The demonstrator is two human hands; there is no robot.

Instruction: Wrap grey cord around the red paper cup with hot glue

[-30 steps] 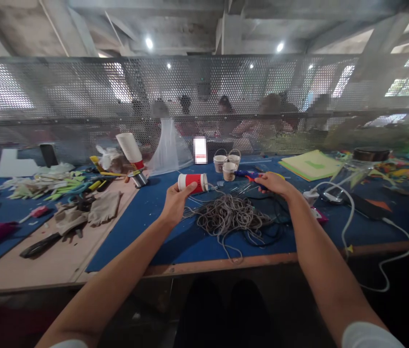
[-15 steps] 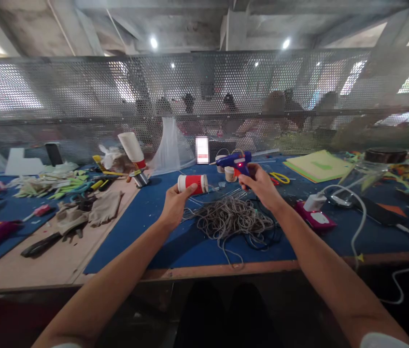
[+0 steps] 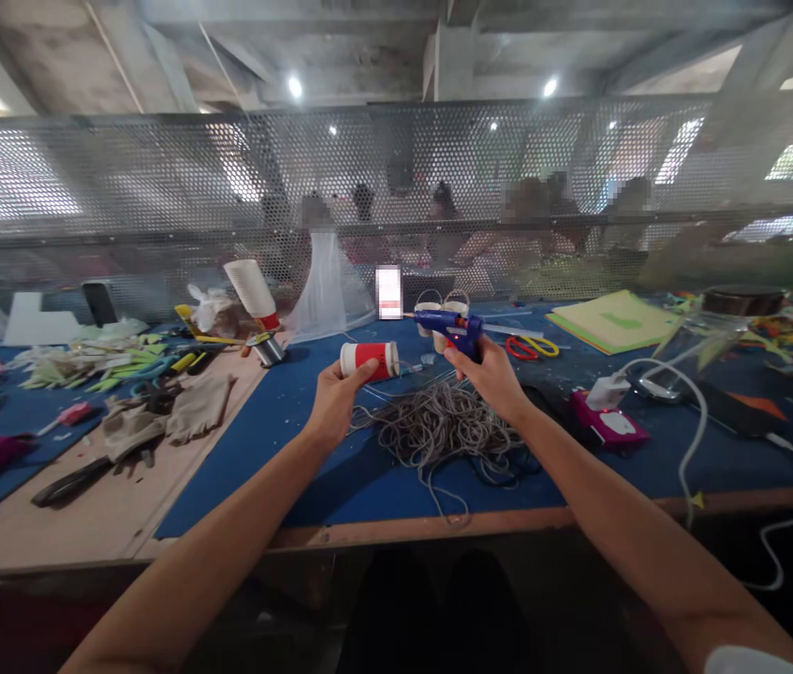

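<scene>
One red-banded cup (image 3: 374, 353) gripped in left hand (image 3: 337, 398); print (image 3: 388, 358) unreadable; right hand (image 3: 490, 373) grips glue gun (image 3: 458, 326).

The person's forearms (image 3: 245, 510) reach out, converging. The left hand (image 3: 335, 395) grips, thumb (image 3: 363, 373) on top; the right hand (image 3: 489, 371) curls fist-like.

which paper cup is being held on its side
The red-banded cup in the left hand; the other cups form a tilted stack farther back.
</scene>
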